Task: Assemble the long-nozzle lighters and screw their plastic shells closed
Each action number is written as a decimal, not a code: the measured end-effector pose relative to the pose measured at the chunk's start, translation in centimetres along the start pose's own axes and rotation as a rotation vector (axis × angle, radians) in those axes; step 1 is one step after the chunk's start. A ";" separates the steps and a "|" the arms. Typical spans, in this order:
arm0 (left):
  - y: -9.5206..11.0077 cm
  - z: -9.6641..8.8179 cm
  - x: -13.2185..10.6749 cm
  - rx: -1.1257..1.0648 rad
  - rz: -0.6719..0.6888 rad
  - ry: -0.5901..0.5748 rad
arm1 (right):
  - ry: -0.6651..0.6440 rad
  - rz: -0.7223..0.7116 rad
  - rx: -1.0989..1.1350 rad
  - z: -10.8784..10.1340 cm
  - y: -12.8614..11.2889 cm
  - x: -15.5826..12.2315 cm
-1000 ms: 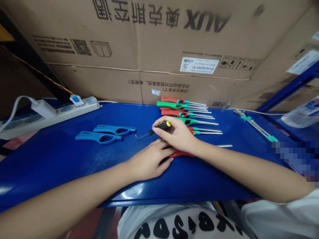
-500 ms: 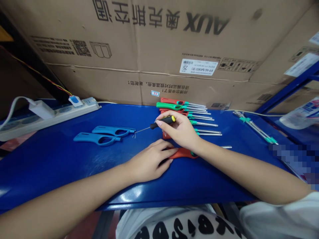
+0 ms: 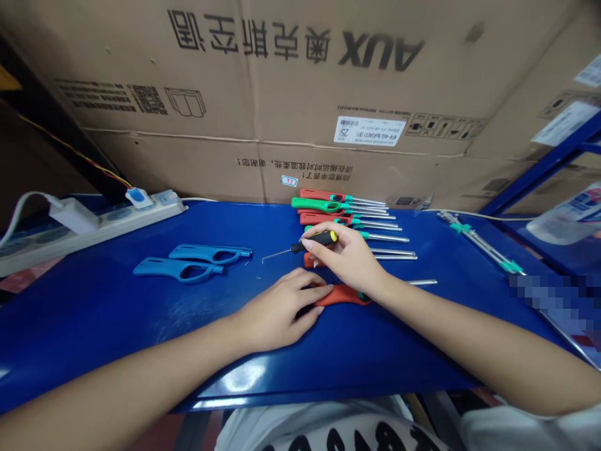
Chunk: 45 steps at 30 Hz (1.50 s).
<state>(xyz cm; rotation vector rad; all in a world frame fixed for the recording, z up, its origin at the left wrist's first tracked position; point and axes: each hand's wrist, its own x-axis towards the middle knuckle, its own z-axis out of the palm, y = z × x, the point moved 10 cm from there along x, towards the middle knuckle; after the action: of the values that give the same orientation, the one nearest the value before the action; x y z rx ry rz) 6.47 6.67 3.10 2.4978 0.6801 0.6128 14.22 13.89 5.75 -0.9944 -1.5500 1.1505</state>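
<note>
In the head view, my right hand (image 3: 350, 254) grips a small screwdriver (image 3: 317, 241) by its black and yellow handle. Its thin shaft points left, and a tiny piece, apparently a screw, hangs at the tip. My left hand (image 3: 286, 307) has its fingers closed on the rear of an orange long-necked lighter (image 3: 342, 295), which lies on the blue tabletop (image 3: 225, 341). My right wrist hides part of this lighter. Two tiny metal bits, seemingly screws (image 3: 258, 278), lie left of my hands. Beyond them are two blue lighter handles (image 3: 181, 269) without metal tubes.
Behind my right hand, several red and green lighters (image 3: 323, 204) lie in a row, tubes pointing right. Loose metal tubes with green parts (image 3: 483, 241) lie at the right. A white power strip (image 3: 117, 216) sits at the left. A large cardboard box (image 3: 282, 94) stands behind.
The screwdriver tip has shifted right and slightly down, away from the blue handles, with the tiny piece at its tip. My left hand stays on the orange lighter.
</note>
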 end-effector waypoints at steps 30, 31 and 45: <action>-3.3 -2.5 -0.2 -0.314 -0.286 0.280 | 0.362 0.063 0.414 -8.8 1.3 -2.6; -3.4 -2.6 -0.3 -0.328 -0.295 0.287 | 0.356 0.073 0.417 -8.6 1.4 -2.6; -2.8 -3.1 -0.1 -0.331 -0.242 0.318 | 0.361 0.132 0.450 -8.3 2.5 -2.7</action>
<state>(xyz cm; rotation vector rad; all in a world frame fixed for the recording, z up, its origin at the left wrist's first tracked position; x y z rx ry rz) 3.77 9.74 4.04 1.9975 0.8987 0.9556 23.08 13.74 3.79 -0.9402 -0.9001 1.2578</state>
